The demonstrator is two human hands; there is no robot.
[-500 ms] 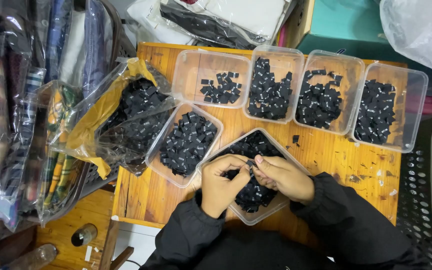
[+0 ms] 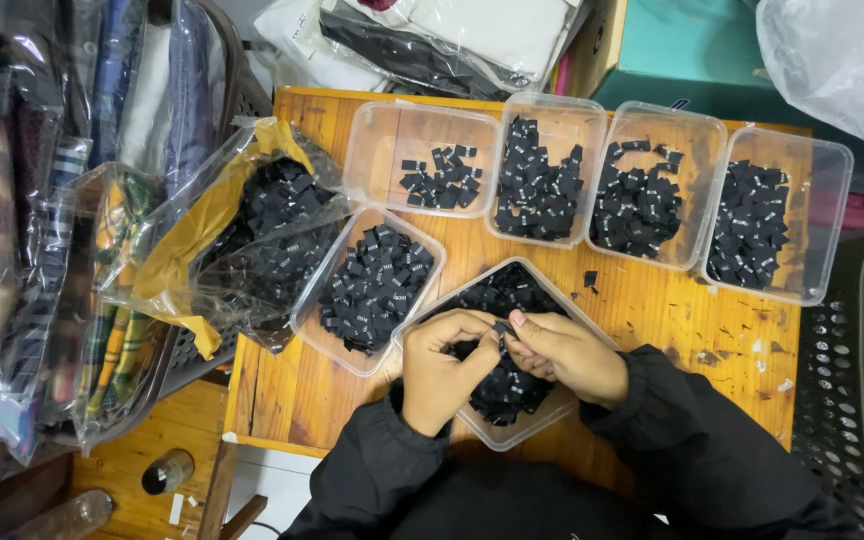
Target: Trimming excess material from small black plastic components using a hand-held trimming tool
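Observation:
Both hands meet over a clear plastic tub (image 2: 542,421) full of small black fabric labels at the near edge of the wooden table (image 2: 282,390). My left hand (image 2: 444,370) and my right hand (image 2: 570,354) pinch one small black label (image 2: 501,328) between their fingertips, just above the pile. Black sleeves cover both arms. A second tub of black labels (image 2: 372,288) sits just to the left of the hands.
Along the table's far edge stands a row of clear tubs (image 2: 422,130) holding sorted black labels. A clear plastic bag with yellow tape (image 2: 252,240) holds more labels at the left. Bagged fabrics (image 2: 22,240) pile up beyond it. A loose label (image 2: 590,279) lies on the table.
The hands stay over the same tub; the fingertips have closed together slightly on the label. Nothing else has moved.

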